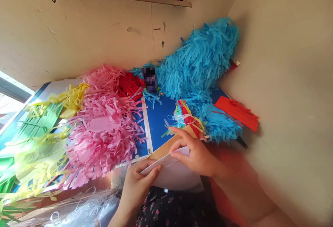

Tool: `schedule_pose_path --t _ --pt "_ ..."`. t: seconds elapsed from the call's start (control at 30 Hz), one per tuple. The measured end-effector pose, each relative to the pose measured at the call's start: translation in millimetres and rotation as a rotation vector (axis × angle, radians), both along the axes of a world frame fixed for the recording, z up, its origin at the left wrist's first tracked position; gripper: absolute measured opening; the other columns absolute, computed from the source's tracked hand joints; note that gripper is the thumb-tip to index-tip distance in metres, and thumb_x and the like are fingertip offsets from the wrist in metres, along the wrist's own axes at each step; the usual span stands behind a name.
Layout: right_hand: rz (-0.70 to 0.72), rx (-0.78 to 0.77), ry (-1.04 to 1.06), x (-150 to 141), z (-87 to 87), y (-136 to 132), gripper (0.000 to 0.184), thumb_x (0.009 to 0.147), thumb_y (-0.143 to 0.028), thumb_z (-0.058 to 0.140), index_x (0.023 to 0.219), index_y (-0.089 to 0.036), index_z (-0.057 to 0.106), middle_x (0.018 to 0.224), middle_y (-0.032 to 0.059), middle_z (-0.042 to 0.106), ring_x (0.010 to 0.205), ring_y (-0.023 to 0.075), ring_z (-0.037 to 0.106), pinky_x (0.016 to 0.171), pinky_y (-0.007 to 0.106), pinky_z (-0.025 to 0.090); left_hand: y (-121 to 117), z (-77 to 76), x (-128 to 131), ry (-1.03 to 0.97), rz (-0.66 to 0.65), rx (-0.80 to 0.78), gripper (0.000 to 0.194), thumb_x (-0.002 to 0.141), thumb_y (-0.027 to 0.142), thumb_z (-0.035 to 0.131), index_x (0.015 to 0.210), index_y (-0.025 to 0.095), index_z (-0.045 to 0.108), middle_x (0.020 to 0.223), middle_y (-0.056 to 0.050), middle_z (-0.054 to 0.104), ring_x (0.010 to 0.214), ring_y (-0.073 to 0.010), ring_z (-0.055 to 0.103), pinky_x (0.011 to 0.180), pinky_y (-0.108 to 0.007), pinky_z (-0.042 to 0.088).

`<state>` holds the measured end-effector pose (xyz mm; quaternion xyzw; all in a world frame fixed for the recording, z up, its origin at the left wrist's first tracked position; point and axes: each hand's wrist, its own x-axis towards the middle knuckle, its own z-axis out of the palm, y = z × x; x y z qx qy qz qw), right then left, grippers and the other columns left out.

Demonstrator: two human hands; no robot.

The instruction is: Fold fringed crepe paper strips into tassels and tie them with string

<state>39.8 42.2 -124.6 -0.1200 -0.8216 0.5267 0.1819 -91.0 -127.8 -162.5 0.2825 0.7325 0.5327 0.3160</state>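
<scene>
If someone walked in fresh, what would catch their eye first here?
Probably the blue fringe, heaped high against the wall at the table's far right. Next, the shaggy pink fringe spread over the table's left half, with yellow strips beside it. Nearer, both hands, left and right, hold a white sheet.

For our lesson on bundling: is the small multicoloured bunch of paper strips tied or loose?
Tied: a white string wraps the multicoloured bunch, and strips fan out beyond it.
</scene>
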Motion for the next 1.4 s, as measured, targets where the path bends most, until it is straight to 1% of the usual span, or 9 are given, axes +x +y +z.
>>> schedule_pose_path --t 0.2,0.3,0.43,0.53,0.63,0.87,1.07,1.23,1.4 --pt "-0.07 -0.003 0.058 0 -5.9 2 0.068 0.086 -0.017 0.066 0.147 -0.026 0.037 0.089 -0.0006 0.075 0.086 0.017 0.072 0.088 0.037 0.055 5 -13.6 -1 -0.172 0.041 0.024 0.037 0.069 0.051 0.077 0.078 0.016 0.081 0.081 -0.01 0.079 0.074 -0.0242 0.069 0.064 -0.028 0.052" --pt "-0.075 -0.006 0.071 -1 -7.7 2 0.067 0.087 -0.017 0.066 0.146 -0.026 0.037 0.088 -0.0004 0.075 0.087 0.0174 0.071 0.09 0.038 0.054 7 -10.7 1 -0.175 0.056 0.015 0.039 0.069 0.052 0.077 0.083 0.016 0.082 0.084 -0.01 0.079 0.077 -0.0245 0.069 0.066 -0.028 0.051" --pt "-0.088 -0.061 0.039 5 -11.5 1 0.07 0.086 -0.022 0.068 0.148 -0.027 0.035 0.092 0.0013 0.075 0.091 0.0194 0.071 0.09 0.041 0.054 8 -1.9 5 -0.073 0.02 -0.021 0.037 0.076 0.052 0.072 0.074 0.015 0.081 0.075 -0.008 0.077 0.068 -0.0204 0.063 0.06 -0.026 0.045" --pt "-0.162 -0.127 -0.06 15 -15.1 0 0.085 0.084 -0.027 0.072 0.154 -0.026 0.025 0.092 0.0028 0.074 0.085 0.0199 0.07 0.077 0.035 0.055 6 -1.0 5 -0.071 0.021 -0.011 0.035 0.077 0.05 0.071 0.075 0.017 0.081 0.078 -0.007 0.078 0.072 -0.0212 0.064 0.063 -0.027 0.046" --pt "-0.184 -0.211 -0.116 25 -20.0 0 0.086 0.087 -0.027 0.067 0.157 -0.025 0.018 0.077 -0.0019 0.068 0.065 0.0144 0.061 0.06 0.027 0.047 5 -5.6 1 -0.1 -0.043 0.0 0.035 0.079 0.049 0.071 0.078 0.016 0.081 0.077 -0.007 0.077 0.074 -0.0215 0.065 0.064 -0.026 0.047" --pt "-0.075 -0.335 -0.071 35 -24.2 5 0.08 0.089 -0.026 0.063 0.157 -0.024 0.021 0.064 -0.0075 0.051 0.055 0.0106 0.046 0.052 0.024 0.036 6 -9.0 -3 -0.095 -0.16 0.019 0.035 0.082 0.048 0.07 0.089 0.016 0.083 0.082 -0.008 0.078 0.074 -0.0214 0.066 0.063 -0.026 0.048" --pt "-0.052 -0.348 -0.028 35 -25.4 8 0.079 0.089 -0.029 0.065 0.156 -0.026 0.022 0.069 -0.0048 0.057 0.058 0.0121 0.048 0.054 0.026 0.039 9 -5.8 4 -0.133 -0.047 0.025 0.037 0.073 0.051 0.077 0.087 0.017 0.083 0.087 -0.01 0.08 0.08 -0.0248 0.07 0.069 -0.028 0.052" --pt "-0.043 -0.36 -0.004 31 -30.1 7 0.081 0.09 -0.031 0.065 0.157 -0.026 0.02 0.061 -0.0093 0.045 0.053 0.0103 0.04 0.051 0.024 0.032 7 -9.3 0 -0.085 -0.048 -0.017 0.04 0.072 0.054 0.076 0.079 0.015 0.082 0.079 -0.01 0.079 0.071 -0.0223 0.068 0.062 -0.027 0.051" --pt "-0.034 -0.331 0.052 28 -30.9 6 0.078 0.093 -0.029 0.061 0.157 -0.021 0.017 0.062 -0.0091 0.047 0.054 0.0099 0.04 0.052 0.023 0.033 6 -12.1 -4 -0.045 0.029 -0.063 0.044 0.066 0.059 0.077 0.077 0.016 0.082 0.076 -0.009 0.079 0.075 -0.0281 0.071 0.058 -0.03 0.055"
